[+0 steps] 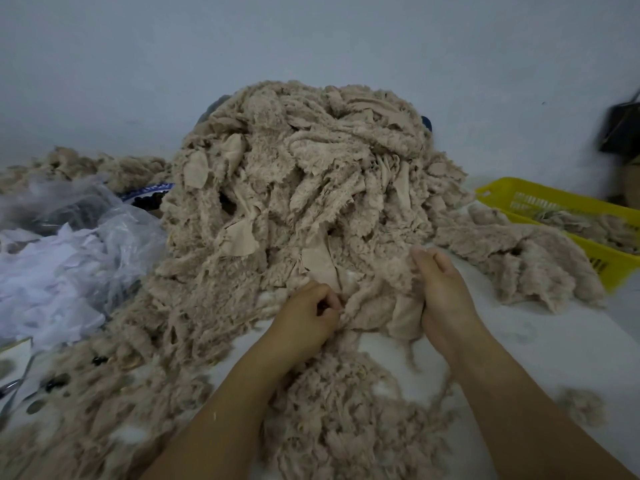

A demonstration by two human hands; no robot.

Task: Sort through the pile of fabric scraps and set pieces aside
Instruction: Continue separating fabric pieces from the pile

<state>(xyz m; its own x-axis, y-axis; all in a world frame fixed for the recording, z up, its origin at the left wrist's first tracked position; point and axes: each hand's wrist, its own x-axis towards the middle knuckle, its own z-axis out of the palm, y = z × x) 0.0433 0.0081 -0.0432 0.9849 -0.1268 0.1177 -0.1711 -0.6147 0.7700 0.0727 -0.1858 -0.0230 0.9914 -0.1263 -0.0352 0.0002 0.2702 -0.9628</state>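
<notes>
A tall pile of beige fleecy fabric scraps (298, 174) rises in the middle of the white table (540, 348). At its front foot lies one beige scrap (377, 306) stretched between both hands. My left hand (308, 317) pinches its left edge with curled fingers. My right hand (440, 292) grips its right side, fingers wrapped into the cloth. More loose scraps (346, 417) lie between my forearms near the table's front.
A yellow plastic basket (554, 202) with some scraps stands at the right, a smaller heap of scraps (526, 258) beside it. Clear plastic bags with white material (59, 258) sit at the left. Scissors and small dark bits (52, 384) lie at the lower left. A wall stands behind.
</notes>
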